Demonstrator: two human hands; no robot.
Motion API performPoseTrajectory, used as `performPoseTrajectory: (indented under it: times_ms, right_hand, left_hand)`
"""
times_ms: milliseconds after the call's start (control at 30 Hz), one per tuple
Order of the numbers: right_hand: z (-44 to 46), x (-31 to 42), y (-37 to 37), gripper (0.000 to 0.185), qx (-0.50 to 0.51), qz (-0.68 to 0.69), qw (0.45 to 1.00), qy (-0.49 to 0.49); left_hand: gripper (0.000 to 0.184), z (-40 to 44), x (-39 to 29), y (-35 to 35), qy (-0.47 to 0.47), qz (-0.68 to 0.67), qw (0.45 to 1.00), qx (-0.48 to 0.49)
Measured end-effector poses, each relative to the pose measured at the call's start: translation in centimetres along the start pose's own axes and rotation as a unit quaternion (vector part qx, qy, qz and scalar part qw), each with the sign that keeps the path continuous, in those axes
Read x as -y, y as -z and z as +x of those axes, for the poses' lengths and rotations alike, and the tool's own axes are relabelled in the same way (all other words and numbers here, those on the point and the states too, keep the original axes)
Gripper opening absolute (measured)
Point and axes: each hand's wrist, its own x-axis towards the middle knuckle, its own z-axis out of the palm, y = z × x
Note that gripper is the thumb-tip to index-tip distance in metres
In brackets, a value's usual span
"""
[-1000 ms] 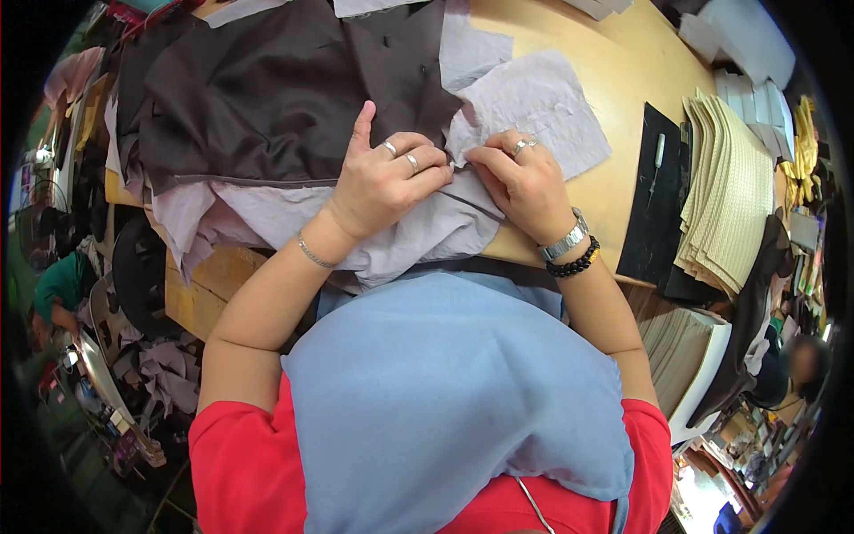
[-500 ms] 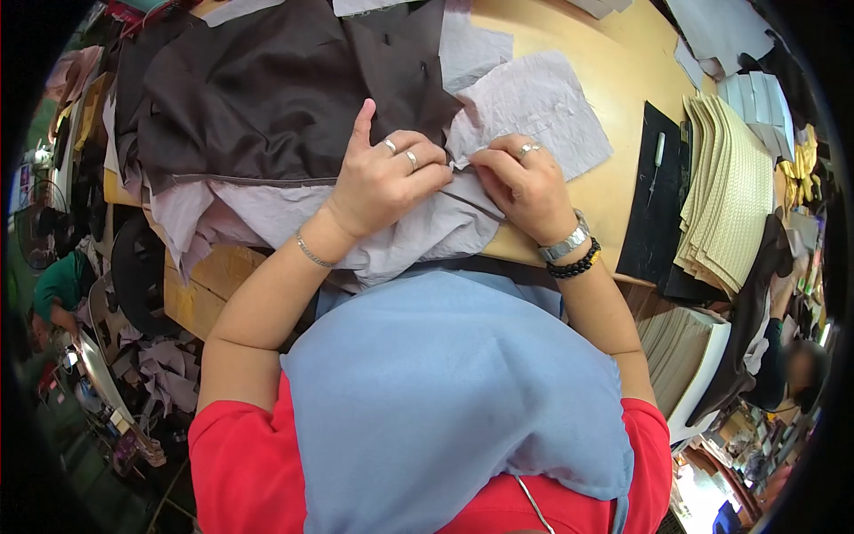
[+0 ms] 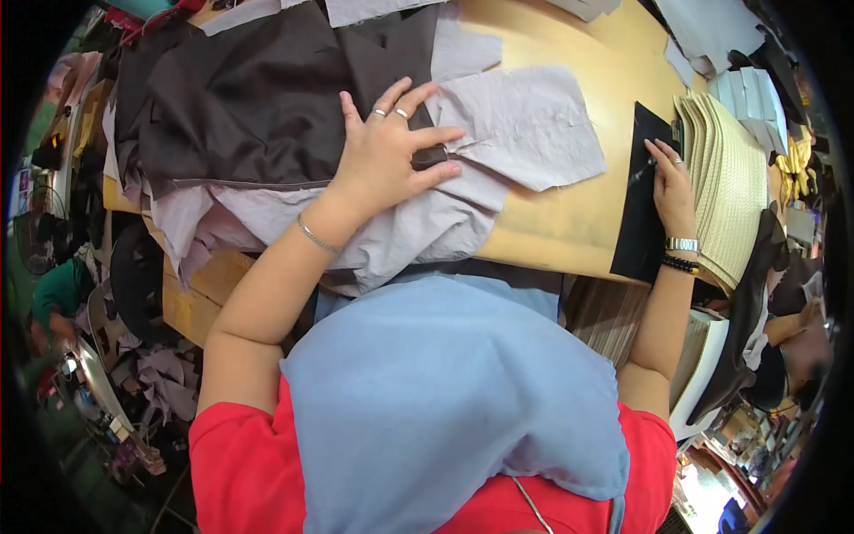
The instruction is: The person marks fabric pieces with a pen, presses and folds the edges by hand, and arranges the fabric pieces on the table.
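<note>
Cluttered workroom [image 3: 67,445] around a yellowish tabletop [image 3: 560,231], dark cloth [image 3: 249,107] under left hand [image 3: 378,165]

Left hand [image 3: 377,166] splayed; right hand [image 3: 673,189] outstretched, fingers [image 3: 666,157] bent.

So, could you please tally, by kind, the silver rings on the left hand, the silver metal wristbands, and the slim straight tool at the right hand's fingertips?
Silver rings on the left hand: 2
Silver metal wristbands: 2
Slim straight tool at the right hand: 1
Total: 5

Cluttered cloth workshop — wooden worktable [image 3: 556,233], spread dark fabric [image 3: 245,98], stacked cream sheets [image 3: 728,187], heaped scraps [image 3: 167,381], green-sleeved person [image 3: 59,283] alongside
</note>
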Motion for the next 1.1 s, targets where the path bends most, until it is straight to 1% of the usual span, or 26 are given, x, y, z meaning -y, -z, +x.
performPoseTrajectory:
  times_ms: [33,67,100,200,233,267,300,367,400,433,467,500,700,800,900,1100]
  right_hand:
    - [-0.4,-0.4,0.1,0.038,-0.002,-0.008,1.0,0.003]
    - [-0.6,-0.7,0.2,0.036,-0.004,-0.016,1.0,0.005]
    - [-0.6,-0.7,0.5,0.029,-0.014,-0.068,0.997,0.044]
    - [-0.6,0.4,0.3,0.026,-0.047,-0.07,0.996,-0.007]
    - [-0.3,1.6,0.2,0.025,-0.073,0.04,0.996,-0.029]
    - [0.0,3.3,-0.2,0.025,-0.097,0.151,0.982,-0.051]
    - [0.2,5.3,-0.7,0.025,-0.12,0.262,0.955,-0.073]
    - [0.8,10.5,-0.5,0.02,-0.069,0.253,0.965,-0.02]
    - [1.0,13.4,-0.3,0.015,-0.04,0.209,0.977,0.013]
    - [1.2,15.3,-0.8,0.011,-0.032,0.157,0.984,0.078]
    - [1.6,16.7,-1.2,0.007,-0.051,0.144,0.978,0.142]
    - [1.8,17.8,-1.6,0.008,-0.053,0.142,0.975,0.165]
    - [2.7,18.9,-2.9,0.006,-0.057,0.114,0.973,0.193]
    - [2.6,19.0,-3.3,0.006,-0.052,0.101,0.976,0.185]
    - [2.8,19.3,-3.6,0.007,-0.062,0.11,0.974,0.189]
    - [3.1,19.8,-3.9,0.011,-0.043,0.148,0.973,0.173]
  left_hand:
    - [0.043,0.1,0.2,0.0,0.015,-0.01,0.999,0.026]
    - [0.043,0.2,0.2,0.0,0.021,-0.016,0.999,0.032]
    - [0.043,0.3,0.2,0.1,0.025,-0.021,0.999,0.038]
    - [0.043,0.4,0.2,0.1,0.03,-0.015,0.998,0.05]
    - [0.044,0.4,0.2,0.0,0.032,-0.009,0.998,0.051]
    - [0.044,0.5,0.1,-0.1,0.03,-0.007,0.998,0.047]
    - [0.045,0.4,0.0,-0.1,0.028,-0.003,0.999,0.045]
    - [0.046,0.5,-0.1,-0.1,0.025,0.003,0.999,0.046]
    - [0.047,0.5,-0.1,-0.1,0.025,0.005,0.999,0.047]
    - [0.048,0.6,-0.1,-0.2,0.026,0.006,0.998,0.048]
    - [0.048,0.6,-0.1,-0.2,0.024,0.005,0.998,0.05]
    - [0.048,0.6,-0.2,-0.1,0.023,0.004,0.998,0.052]
    - [0.049,0.7,-0.3,0.2,0.029,-0.001,0.998,0.058]
    - [0.049,0.8,-0.5,0.4,0.03,-0.002,0.998,0.063]
    - [0.049,0.8,-0.5,0.3,0.03,-0.002,0.998,0.062]
    - [0.048,0.7,-0.5,0.3,0.021,-0.005,0.998,0.053]
